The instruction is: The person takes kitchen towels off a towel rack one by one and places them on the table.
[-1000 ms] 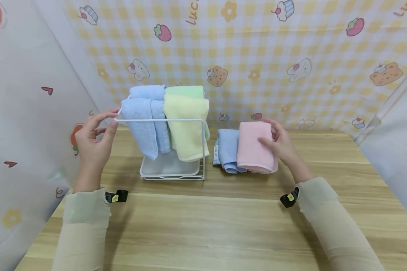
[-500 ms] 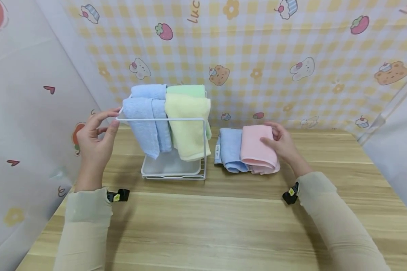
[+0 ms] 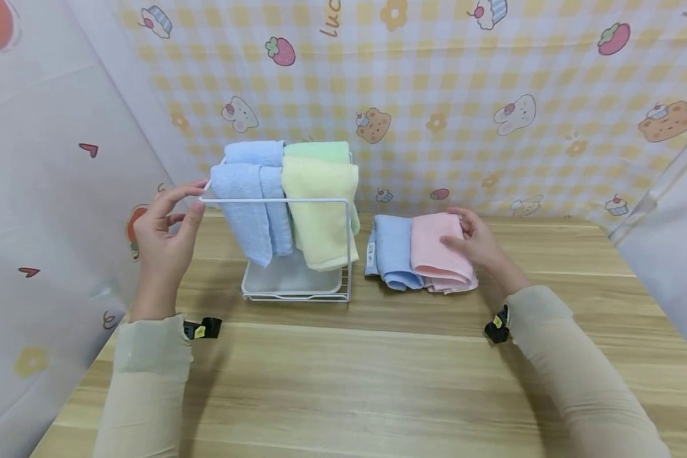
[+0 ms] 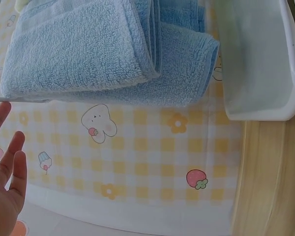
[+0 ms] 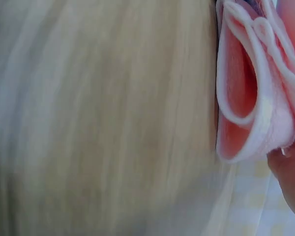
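Observation:
With thumb and index finger, my left hand [image 3: 168,232] pinches the upper left corner of a white wire rack [image 3: 229,200]. Over the rack hang blue towels [image 3: 240,222], a pale yellow towel [image 3: 320,222] and a green towel [image 3: 323,151] behind it. To the rack's right, a folded blue towel [image 3: 395,251] with a white tag lies on the table. A folded pink towel [image 3: 432,242] lies against it, and my right hand [image 3: 478,242] grips its right edge, thumb on top. The right wrist view shows the open folds of the pink towel [image 5: 275,123]; most of that hand is hidden there.
A white tray [image 3: 292,280] sits in the bottom of the rack. The wooden table [image 3: 343,375] reaches back to a yellow checked cloth [image 3: 412,76] with cartoon prints. A white printed sheet [image 3: 46,203] closes off the left side.
The pink towel has come down a little and settled flatter beside the blue one, my right hand still on it. My left hand keeps its hold on the rack. The view has shifted slightly.

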A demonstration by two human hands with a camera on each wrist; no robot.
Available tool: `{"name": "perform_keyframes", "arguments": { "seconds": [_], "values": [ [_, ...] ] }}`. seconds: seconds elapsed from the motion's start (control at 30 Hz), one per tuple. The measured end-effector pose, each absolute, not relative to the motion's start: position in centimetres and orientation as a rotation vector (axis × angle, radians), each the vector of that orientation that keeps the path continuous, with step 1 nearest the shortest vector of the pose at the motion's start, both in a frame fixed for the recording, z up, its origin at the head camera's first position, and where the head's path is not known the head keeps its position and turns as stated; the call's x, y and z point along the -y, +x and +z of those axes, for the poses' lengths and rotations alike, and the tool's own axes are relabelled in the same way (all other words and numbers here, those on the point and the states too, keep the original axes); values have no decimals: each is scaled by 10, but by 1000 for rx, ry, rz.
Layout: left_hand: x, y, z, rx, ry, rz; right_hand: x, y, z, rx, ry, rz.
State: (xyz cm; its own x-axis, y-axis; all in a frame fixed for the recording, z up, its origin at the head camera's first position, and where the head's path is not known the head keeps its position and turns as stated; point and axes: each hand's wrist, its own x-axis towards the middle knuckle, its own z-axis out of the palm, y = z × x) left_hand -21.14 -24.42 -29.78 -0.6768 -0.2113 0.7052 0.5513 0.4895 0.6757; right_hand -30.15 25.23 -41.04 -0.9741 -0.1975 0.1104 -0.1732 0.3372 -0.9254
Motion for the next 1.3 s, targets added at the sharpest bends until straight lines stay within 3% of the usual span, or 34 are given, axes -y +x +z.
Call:
{"name": "perform_keyframes", "arguments": {
  "seconds": [0.53,1.3],
  "values": [
    [242,-211,-298,1959,-222,-1287,-272,-294,-413,-2723,-358,-1385],
    [239,-211,-301,1946,-194,-1277,-283,-256,-394,-2853,-439,-1511]
  ]
}}
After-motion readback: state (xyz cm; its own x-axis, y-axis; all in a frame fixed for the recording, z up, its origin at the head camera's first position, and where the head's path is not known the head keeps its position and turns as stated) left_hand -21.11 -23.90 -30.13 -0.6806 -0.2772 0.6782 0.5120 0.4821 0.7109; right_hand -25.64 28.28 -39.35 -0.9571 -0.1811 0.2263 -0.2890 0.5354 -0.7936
